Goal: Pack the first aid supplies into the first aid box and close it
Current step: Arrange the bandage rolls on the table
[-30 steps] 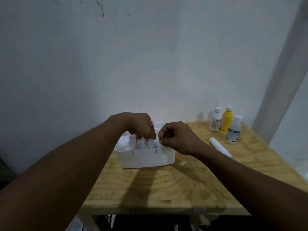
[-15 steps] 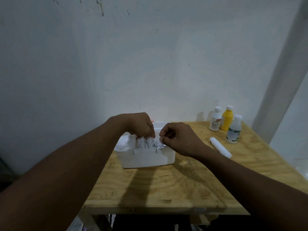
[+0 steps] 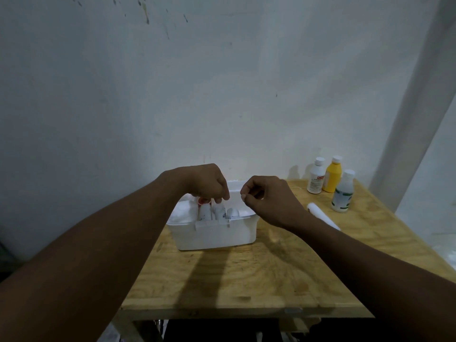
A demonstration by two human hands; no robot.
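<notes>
While the left hand (image 3: 207, 185) hangs over the open first aid box (image 3: 214, 235) near the middle of the frame, its fingers (image 3: 218, 199) curl down onto the tops of the containers standing inside. Whether they grip one or only touch it cannot be told. Just right of it, the right hand (image 3: 267, 199) hovers above the box's right end, fingers curled in and thumb tip against the forefinger, with nothing visible between them.

The white box sits on the plywood worktop (image 3: 246, 280), towards its far edge and near the wall. Inside, from left to right, are a white wad (image 3: 182, 212), a red-capped bottle (image 3: 203, 213), a second white bottle (image 3: 220, 211) and a rounded white item (image 3: 233, 213), packed close together.

At the right of the frame, well apart from the box, three bottles stand on the worktop. A red-labelled white bottle (image 3: 315, 180) and a yellow bottle (image 3: 333, 178) stand side by side, and a clear bottle (image 3: 342, 193) is lower in the frame. A white tube (image 3: 318, 213) lies below them, partly hidden by the right forearm.
</notes>
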